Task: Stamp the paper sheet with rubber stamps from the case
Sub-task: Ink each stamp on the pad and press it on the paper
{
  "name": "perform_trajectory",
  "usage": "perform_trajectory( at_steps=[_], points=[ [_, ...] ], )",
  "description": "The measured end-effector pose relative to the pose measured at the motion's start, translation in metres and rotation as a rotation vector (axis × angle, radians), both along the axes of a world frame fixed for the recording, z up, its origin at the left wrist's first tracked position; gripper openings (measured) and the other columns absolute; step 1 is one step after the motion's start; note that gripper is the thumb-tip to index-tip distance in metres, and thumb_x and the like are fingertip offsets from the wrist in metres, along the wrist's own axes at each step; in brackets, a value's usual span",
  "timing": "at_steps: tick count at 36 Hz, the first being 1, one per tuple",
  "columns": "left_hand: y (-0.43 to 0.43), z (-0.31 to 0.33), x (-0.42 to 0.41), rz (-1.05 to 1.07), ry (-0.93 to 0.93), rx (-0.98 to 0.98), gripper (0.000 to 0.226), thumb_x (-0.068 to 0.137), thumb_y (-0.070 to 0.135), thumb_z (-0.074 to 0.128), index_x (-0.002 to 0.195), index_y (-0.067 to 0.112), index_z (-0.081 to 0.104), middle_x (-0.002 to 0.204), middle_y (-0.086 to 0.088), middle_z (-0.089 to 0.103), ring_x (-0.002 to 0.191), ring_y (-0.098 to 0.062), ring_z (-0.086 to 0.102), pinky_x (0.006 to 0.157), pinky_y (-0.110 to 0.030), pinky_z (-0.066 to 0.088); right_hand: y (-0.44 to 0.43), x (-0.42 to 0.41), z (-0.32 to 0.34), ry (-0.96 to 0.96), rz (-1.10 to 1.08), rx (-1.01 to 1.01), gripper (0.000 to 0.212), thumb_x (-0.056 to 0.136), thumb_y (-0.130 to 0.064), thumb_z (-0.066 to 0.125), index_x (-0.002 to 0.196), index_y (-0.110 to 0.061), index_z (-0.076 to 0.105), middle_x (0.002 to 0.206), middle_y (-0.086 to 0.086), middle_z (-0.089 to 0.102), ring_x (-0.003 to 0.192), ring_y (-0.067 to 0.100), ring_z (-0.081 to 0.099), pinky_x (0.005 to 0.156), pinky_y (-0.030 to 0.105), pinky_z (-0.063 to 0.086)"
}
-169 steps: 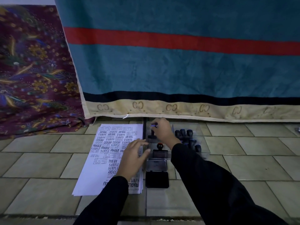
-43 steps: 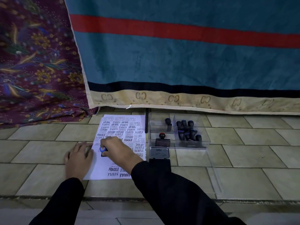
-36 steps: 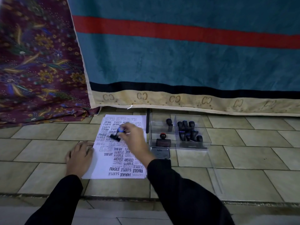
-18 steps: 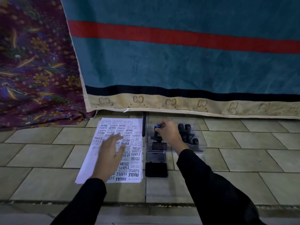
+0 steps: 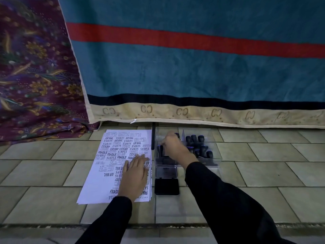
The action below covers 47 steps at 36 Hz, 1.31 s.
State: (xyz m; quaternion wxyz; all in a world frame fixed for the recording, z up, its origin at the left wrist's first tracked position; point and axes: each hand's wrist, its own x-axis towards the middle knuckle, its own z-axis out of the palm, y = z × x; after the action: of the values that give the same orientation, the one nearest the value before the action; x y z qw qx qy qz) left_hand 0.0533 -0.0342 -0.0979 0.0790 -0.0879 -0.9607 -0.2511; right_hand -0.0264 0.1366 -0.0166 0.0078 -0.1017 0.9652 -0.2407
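Observation:
A white paper sheet (image 5: 112, 173), covered with black stamp prints, lies on the tiled floor. My left hand (image 5: 135, 175) rests flat on its right half, fingers straight. Right of the sheet stands the clear plastic case (image 5: 217, 155) with several dark rubber stamps (image 5: 198, 143) in its right compartment. My right hand (image 5: 174, 148) reaches into the left compartment, fingers curled round a stamp handle (image 5: 177, 135) whose top shows behind the knuckles. Another stamp (image 5: 160, 149) stands just left of those fingers. An open black ink pad (image 5: 166, 186) lies in front of the case.
A teal blanket (image 5: 193, 71) with a red stripe hangs right behind the case and sheet. A purple floral cloth (image 5: 35, 76) lies at the back left. The case's clear lid (image 5: 175, 208) lies flat near me. A floor step edge (image 5: 52, 226) runs along the bottom.
My right hand stamped the sheet, then carried the stamp right into the case's left compartment. My left hand slid from the sheet's left edge onto its right half.

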Motion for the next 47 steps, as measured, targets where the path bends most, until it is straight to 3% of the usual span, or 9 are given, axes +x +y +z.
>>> perform_trajectory(
  at_steps=[7, 12, 19, 24, 32, 39, 43, 45, 47],
  points=[
    [0.0, -0.002, 0.0, 0.014, 0.023, -0.011, 0.037, 0.104, 0.027, 0.029, 0.139, 0.025, 0.041, 0.153, 0.009, 0.035, 0.145, -0.007, 0.02, 0.122, -0.038, 0.002, 0.03, -0.033, 0.014, 0.105, -0.216, -0.126, 0.032, 0.086, 0.009, 0.042, 0.099, -0.006, 0.068, 0.116, 0.014, 0.059, 0.102, 0.025, 0.059, 0.082, 0.027, 0.05],
    [0.001, -0.004, -0.001, 0.02, 0.027, -0.017, 0.037, 0.103, 0.03, 0.028, 0.137, 0.026, 0.043, 0.151, 0.01, 0.037, 0.144, -0.006, 0.022, 0.121, -0.036, 0.001, 0.036, -0.053, 0.007, -0.088, -0.126, 0.12, 0.034, 0.093, 0.0, 0.043, 0.125, -0.006, 0.054, 0.13, 0.015, 0.052, 0.114, 0.03, 0.055, 0.092, 0.03, 0.045],
    [0.001, -0.002, -0.001, 0.029, 0.032, -0.008, 0.035, 0.102, 0.031, 0.034, 0.135, 0.027, 0.044, 0.15, 0.01, 0.038, 0.141, -0.005, 0.025, 0.119, -0.033, 0.0, 0.026, -0.058, 0.006, -0.083, -0.034, 0.34, 0.025, 0.089, 0.007, 0.046, 0.112, 0.0, 0.055, 0.115, 0.02, 0.056, 0.1, 0.034, 0.061, 0.075, 0.034, 0.049],
    [0.001, -0.001, -0.001, 0.029, 0.033, -0.007, 0.035, 0.102, 0.031, 0.035, 0.136, 0.027, 0.044, 0.15, 0.011, 0.037, 0.142, -0.006, 0.024, 0.12, -0.034, 0.001, 0.021, -0.063, 0.003, -0.076, -0.002, 0.496, 0.027, 0.092, 0.005, 0.042, 0.117, 0.003, 0.054, 0.126, 0.021, 0.048, 0.116, 0.035, 0.05, 0.095, 0.041, 0.046],
    [0.002, -0.001, 0.0, 0.036, 0.045, 0.006, 0.034, 0.102, 0.031, 0.036, 0.134, 0.026, 0.046, 0.149, 0.011, 0.039, 0.14, -0.006, 0.028, 0.121, -0.036, 0.006, 0.019, -0.065, -0.001, -0.036, -0.065, 0.547, 0.039, 0.09, 0.007, 0.046, 0.128, 0.004, 0.046, 0.135, 0.02, 0.035, 0.121, 0.033, 0.042, 0.096, 0.042, 0.045],
    [0.0, 0.003, -0.002, 0.044, 0.017, 0.183, 0.031, 0.102, 0.026, 0.04, 0.133, 0.027, 0.047, 0.144, 0.009, 0.048, 0.129, 0.01, 0.027, 0.121, -0.041, 0.01, 0.024, -0.061, 0.008, -0.019, -0.043, 0.333, 0.034, 0.09, 0.0, 0.048, 0.123, 0.0, 0.041, 0.12, 0.023, 0.054, 0.11, 0.036, 0.053, 0.082, 0.038, 0.046],
    [-0.002, 0.003, -0.002, 0.086, -0.013, 0.361, 0.033, 0.1, 0.024, 0.048, 0.132, 0.029, 0.049, 0.084, 0.006, 0.068, 0.099, 0.028, 0.038, 0.116, -0.051, 0.024, 0.032, -0.057, 0.012, -0.019, -0.108, 0.049, 0.031, 0.087, -0.001, 0.053, 0.117, -0.006, 0.046, 0.114, 0.02, 0.058, 0.103, 0.033, 0.057, 0.08, 0.036, 0.047],
    [-0.004, 0.005, -0.003, 0.096, -0.073, 0.449, 0.033, 0.099, 0.023, 0.049, 0.132, 0.03, 0.05, 0.067, 0.009, 0.058, 0.104, 0.01, 0.052, 0.112, -0.054, 0.03, 0.039, -0.054, 0.012, 0.0, -0.146, -0.144, 0.038, 0.087, 0.0, 0.054, 0.122, -0.011, 0.047, 0.117, 0.017, 0.058, 0.106, 0.031, 0.056, 0.085, 0.036, 0.047],
    [-0.005, 0.01, -0.005, 0.101, -0.155, 0.584, 0.033, 0.099, 0.019, 0.051, 0.13, 0.032, 0.051, 0.092, 0.006, 0.062, 0.107, -0.019, 0.058, 0.11, -0.051, 0.035, 0.044, -0.047, 0.013, 0.014, -0.17, -0.34, 0.037, 0.087, 0.003, 0.055, 0.121, -0.01, 0.053, 0.12, 0.016, 0.058, 0.107, 0.029, 0.057, 0.093, 0.035, 0.05]
  ],
)
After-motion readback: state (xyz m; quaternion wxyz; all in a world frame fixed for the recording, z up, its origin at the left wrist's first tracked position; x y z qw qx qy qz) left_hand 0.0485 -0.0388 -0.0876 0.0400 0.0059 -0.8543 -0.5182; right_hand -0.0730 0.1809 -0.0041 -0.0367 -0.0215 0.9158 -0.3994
